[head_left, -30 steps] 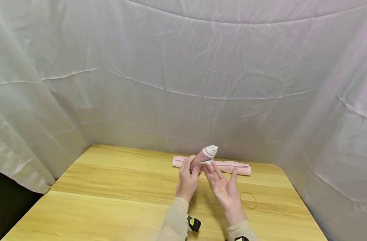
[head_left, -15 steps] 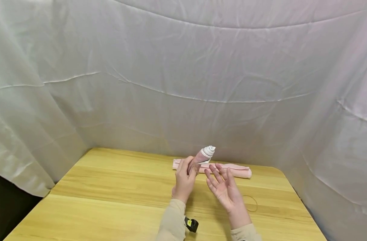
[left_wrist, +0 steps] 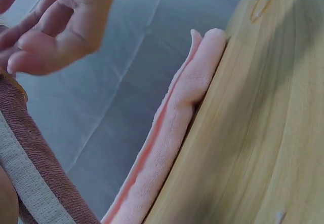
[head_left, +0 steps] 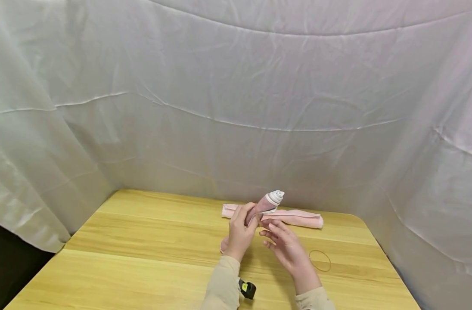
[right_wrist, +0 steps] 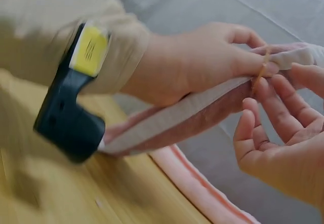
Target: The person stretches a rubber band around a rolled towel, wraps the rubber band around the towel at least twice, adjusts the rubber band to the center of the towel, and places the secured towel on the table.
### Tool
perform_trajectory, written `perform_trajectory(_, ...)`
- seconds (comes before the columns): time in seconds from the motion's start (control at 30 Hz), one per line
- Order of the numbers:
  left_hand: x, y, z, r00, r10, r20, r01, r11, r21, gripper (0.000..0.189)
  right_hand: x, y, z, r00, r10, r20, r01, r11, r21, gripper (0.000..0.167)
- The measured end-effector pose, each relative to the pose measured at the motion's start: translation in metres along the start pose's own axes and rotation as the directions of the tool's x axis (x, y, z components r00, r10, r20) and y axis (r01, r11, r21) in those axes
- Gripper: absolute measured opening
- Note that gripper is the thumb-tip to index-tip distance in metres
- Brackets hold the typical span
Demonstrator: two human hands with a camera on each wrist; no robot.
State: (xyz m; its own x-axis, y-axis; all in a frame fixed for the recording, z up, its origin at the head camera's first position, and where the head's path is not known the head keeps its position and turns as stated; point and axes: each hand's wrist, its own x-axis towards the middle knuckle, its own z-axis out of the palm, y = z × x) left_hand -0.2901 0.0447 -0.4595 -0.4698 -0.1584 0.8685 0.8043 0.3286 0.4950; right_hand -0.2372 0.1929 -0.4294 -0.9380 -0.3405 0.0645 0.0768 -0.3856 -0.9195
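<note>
A mauve towel with white edging [head_left: 265,204], rolled tight, slants up above the table in my left hand [head_left: 240,232], its white spiral end pointing away. A thin tan rubber band [right_wrist: 260,77] loops round the roll, and my left thumb presses by it in the right wrist view. Loosely bent, the fingers of my right hand [head_left: 288,249] are right at the band from below; the right wrist view shows their tips beside it. Part of the roll is hidden behind my left hand and forearm.
Along the table's back edge lies a light pink rolled towel [head_left: 294,217]. Another rubber band [head_left: 320,260] rests on the wooden table [head_left: 143,241] to the right. A black wrist camera [right_wrist: 71,112] is strapped to the left sleeve. Pale curtains [head_left: 236,86] hang behind and at the sides.
My right hand drew back from the roll with its palm up, then turned over and brought its fingertips back to the band. The roll's white end has shifted slightly right.
</note>
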Motion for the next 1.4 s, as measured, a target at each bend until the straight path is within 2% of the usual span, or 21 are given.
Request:
perform_trajectory(0.17, 0.000, 0.001, 0.000, 1.000, -0.008, 0.009, 0.008, 1.000, 0.002, 0.032, 0.001, 0.005, 0.002, 0.999, -0.011, -0.030, 0.005, 0.979, -0.202, 0.019)
perform_trajectory(0.4, -0.001, 0.001, -0.003, 0.996, -0.082, 0.018, 0.082, 0.996, 0.030, 0.033, 0.003, 0.009, 0.001, 0.994, -0.023, -0.109, -0.003, 0.973, -0.232, 0.019)
perform_trajectory(0.47, 0.000, 0.000, -0.003, 0.995, -0.095, 0.016, 0.094, 0.995, 0.038, 0.033, 0.003, 0.007, -0.002, 0.988, -0.059, -0.141, 0.022, 0.968, -0.249, 0.023)
perform_trajectory(0.53, 0.001, -0.001, -0.004, 0.995, -0.098, 0.014, 0.097, 0.994, 0.042, 0.032, 0.003, 0.006, -0.005, 0.972, -0.149, -0.183, 0.094, 0.956, -0.277, 0.027)
perform_trajectory(0.6, 0.002, -0.001, -0.006, 0.995, -0.097, 0.017, 0.096, 0.994, 0.042, 0.031, 0.002, 0.004, -0.008, 0.938, -0.281, -0.205, 0.205, 0.923, -0.327, 0.028)
perform_trajectory(0.63, 0.002, 0.000, -0.006, 0.995, -0.099, 0.018, 0.098, 0.994, 0.044, 0.030, 0.002, 0.003, -0.009, 0.911, -0.360, -0.199, 0.273, 0.891, -0.364, 0.028)
perform_trajectory(0.73, 0.004, 0.001, -0.007, 0.992, -0.122, 0.021, 0.121, 0.992, 0.038, 0.028, -0.001, 0.002, -0.009, 0.801, -0.586, -0.124, 0.470, 0.743, -0.476, 0.026)
perform_trajectory(0.83, 0.004, 0.001, -0.008, 0.989, -0.148, 0.024, 0.147, 0.988, 0.034, 0.027, -0.002, 0.003, -0.003, 0.678, -0.735, -0.005, 0.647, 0.599, -0.472, 0.030)
perform_trajectory(0.9, 0.005, 0.001, -0.007, 0.986, -0.164, 0.021, 0.163, 0.986, 0.032, 0.026, -0.002, 0.005, 0.003, 0.626, -0.777, 0.067, 0.742, 0.567, -0.358, 0.033)
perform_trajectory(0.93, 0.005, 0.001, -0.008, 0.984, -0.178, 0.017, 0.177, 0.984, 0.033, 0.026, -0.001, 0.006, 0.007, 0.623, -0.776, 0.098, 0.767, 0.581, -0.271, 0.035)
perform_trajectory(0.97, 0.005, 0.001, -0.008, 0.982, -0.187, 0.011, 0.187, 0.982, 0.035, 0.026, 0.000, 0.007, 0.010, 0.629, -0.767, 0.126, 0.775, 0.607, -0.174, 0.036)
perform_trajectory(1.0, 0.006, 0.000, -0.008, 0.980, -0.200, 0.001, 0.200, 0.979, 0.037, 0.026, 0.001, 0.009, 0.013, 0.648, -0.747, 0.148, 0.760, 0.646, -0.070, 0.037)
perform_trajectory(1.07, 0.006, 0.000, -0.008, 0.974, -0.227, -0.023, 0.227, 0.973, 0.037, 0.027, 0.002, 0.013, 0.017, 0.729, -0.657, 0.189, 0.636, 0.754, 0.165, 0.037)
perform_trajectory(1.1, 0.006, -0.001, -0.008, 0.970, -0.239, -0.035, 0.240, 0.970, 0.035, 0.027, 0.002, 0.015, 0.017, 0.772, -0.602, 0.204, 0.542, 0.791, 0.284, 0.035)
perform_trajectory(1.13, 0.007, -0.001, -0.009, 0.968, -0.245, -0.048, 0.247, 0.968, 0.035, 0.027, 0.002, 0.017, 0.016, 0.812, -0.544, 0.211, 0.435, 0.806, 0.402, 0.034)
perform_trajectory(1.17, 0.007, -0.001, -0.009, 0.967, -0.249, -0.059, 0.251, 0.967, 0.033, 0.027, 0.002, 0.019, 0.015, 0.842, -0.491, 0.222, 0.325, 0.791, 0.518, 0.032)
perform_trajectory(1.2, 0.007, -0.002, -0.009, 0.965, -0.252, -0.068, 0.254, 0.967, 0.031, 0.027, 0.002, 0.021, 0.013, 0.865, -0.442, 0.238, 0.208, 0.747, 0.632, 0.030)
perform_trajectory(1.27, 0.007, -0.002, -0.009, 0.964, -0.251, -0.082, 0.254, 0.967, 0.027, 0.027, 0.002, 0.024, 0.009, 0.884, -0.382, 0.269, 0.015, 0.599, 0.800, 0.022)
perform_trajectory(1.33, 0.006, -0.001, -0.008, 0.963, -0.255, -0.089, 0.257, 0.966, 0.022, 0.026, 0.003, 0.028, 0.005, 0.878, -0.367, 0.307, -0.123, 0.447, 0.886, 0.015)
perform_trajectory(1.37, 0.005, -0.001, -0.008, 0.962, -0.256, -0.091, 0.259, 0.966, 0.020, 0.026, 0.004, 0.029, 0.004, 0.868, -0.373, 0.329, -0.177, 0.385, 0.906, 0.012)
perform_trajectory(1.4, 0.005, -0.001, -0.007, 0.962, -0.255, -0.095, 0.258, 0.966, 0.017, 0.026, 0.004, 0.030, 0.003, 0.854, -0.386, 0.349, -0.219, 0.343, 0.913, 0.011)
